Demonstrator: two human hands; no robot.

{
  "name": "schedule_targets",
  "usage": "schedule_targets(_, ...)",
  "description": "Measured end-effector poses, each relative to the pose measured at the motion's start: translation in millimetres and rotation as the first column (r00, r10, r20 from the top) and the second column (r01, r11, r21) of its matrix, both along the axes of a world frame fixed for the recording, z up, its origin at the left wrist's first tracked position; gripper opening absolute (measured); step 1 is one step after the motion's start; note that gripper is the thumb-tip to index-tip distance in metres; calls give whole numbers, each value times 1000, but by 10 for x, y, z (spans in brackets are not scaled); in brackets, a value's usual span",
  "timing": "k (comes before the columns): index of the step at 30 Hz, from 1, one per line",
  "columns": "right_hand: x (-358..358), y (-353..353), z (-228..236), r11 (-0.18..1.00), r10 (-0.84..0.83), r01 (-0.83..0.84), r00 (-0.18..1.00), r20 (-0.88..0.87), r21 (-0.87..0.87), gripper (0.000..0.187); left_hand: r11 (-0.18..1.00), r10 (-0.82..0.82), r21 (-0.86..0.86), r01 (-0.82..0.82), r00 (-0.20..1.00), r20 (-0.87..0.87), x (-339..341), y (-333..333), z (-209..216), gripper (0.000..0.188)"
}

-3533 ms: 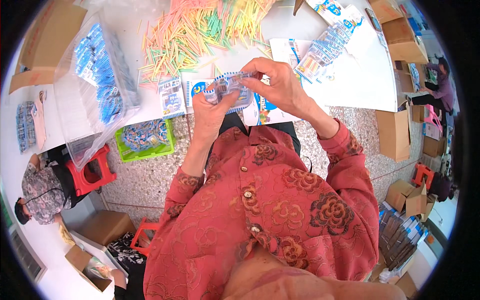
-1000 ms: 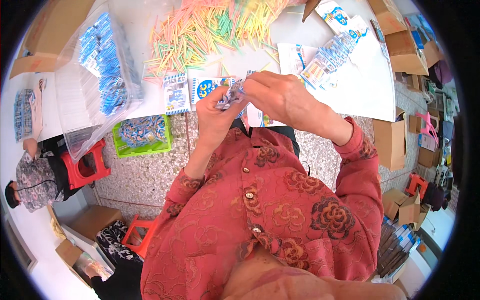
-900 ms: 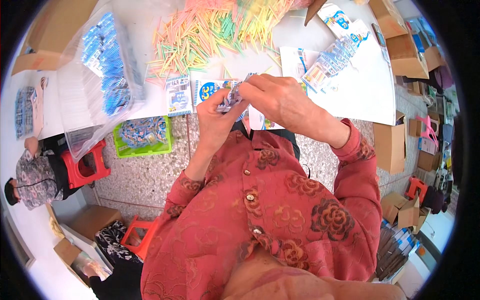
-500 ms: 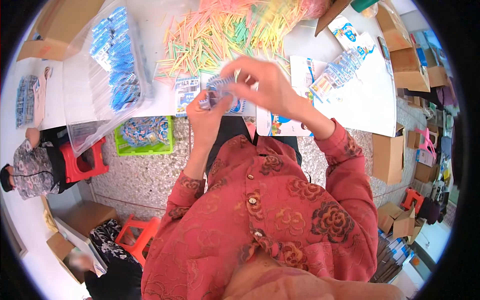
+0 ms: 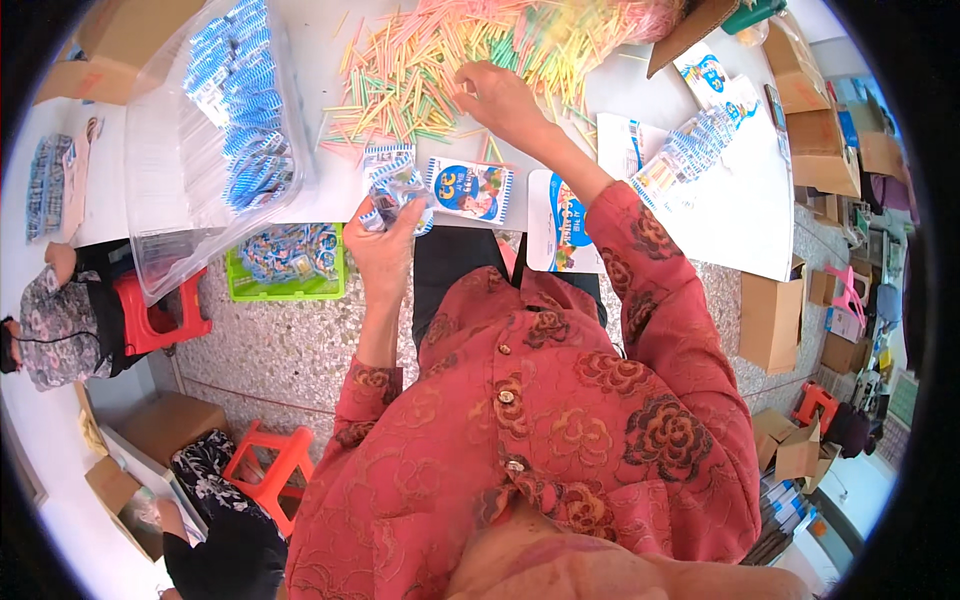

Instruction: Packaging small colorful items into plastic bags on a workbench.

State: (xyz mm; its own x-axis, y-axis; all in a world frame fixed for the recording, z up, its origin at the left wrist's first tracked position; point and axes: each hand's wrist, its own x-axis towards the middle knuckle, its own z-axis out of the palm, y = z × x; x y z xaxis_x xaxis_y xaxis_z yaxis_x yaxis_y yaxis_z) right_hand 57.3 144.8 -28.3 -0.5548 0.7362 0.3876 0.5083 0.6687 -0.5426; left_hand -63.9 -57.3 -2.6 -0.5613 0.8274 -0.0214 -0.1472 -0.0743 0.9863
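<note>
My left hand (image 5: 383,245) is closed round a small blue-and-white plastic packet (image 5: 396,190), upright near the table's front edge. Beyond it, my right hand (image 5: 497,100) reaches over a heap of thin pastel sticks (image 5: 405,85) in pink, yellow and green. Its fingers are bent together at the heap, and whatever they grip is hidden. Between the hands a flat blue-and-white packet (image 5: 470,188) lies face up, printed with a cartoon figure. Another packet (image 5: 388,155) lies partly behind the one in my left hand.
At left, a clear plastic tray (image 5: 170,200) holds rows of striped packets (image 5: 245,110). A green crate (image 5: 290,292) of packets stands below the edge. Right are printed cards (image 5: 562,225), more packets (image 5: 690,145) and cardboard boxes (image 5: 775,315). Two people sit at left by red stools (image 5: 268,465).
My right hand has left the packet in my left hand and moved up and right to the sticks. The left hand keeps the packet, slightly lower and further left.
</note>
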Motion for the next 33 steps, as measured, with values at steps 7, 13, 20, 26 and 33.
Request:
schedule_targets(7,-135,-15,-56,1000,-15,12,992,123,22,13,999,35,24,-35,999,-1,-97,-15,8,19)
schedule_targets(13,-135,13,84,962,216,-250,942,255,107,30,999,40,6,-41,999,13,-105,-61,-45,22)
schedule_targets(20,-246,154,132,789,325,-497,837,440,362,38,1000,16,19,-16,1000,14,-34,-69,-1,21)
schedule_targets(26,-322,134,208,663,400,-678,680,614,318,44,1000,-3,-10,3,1000,21,-26,-88,-28,18)
schedule_targets(33,-237,150,39,505,365,-722,675,641,473,18,1000,-20,1,20,999,40,-12,-71,-34,16)
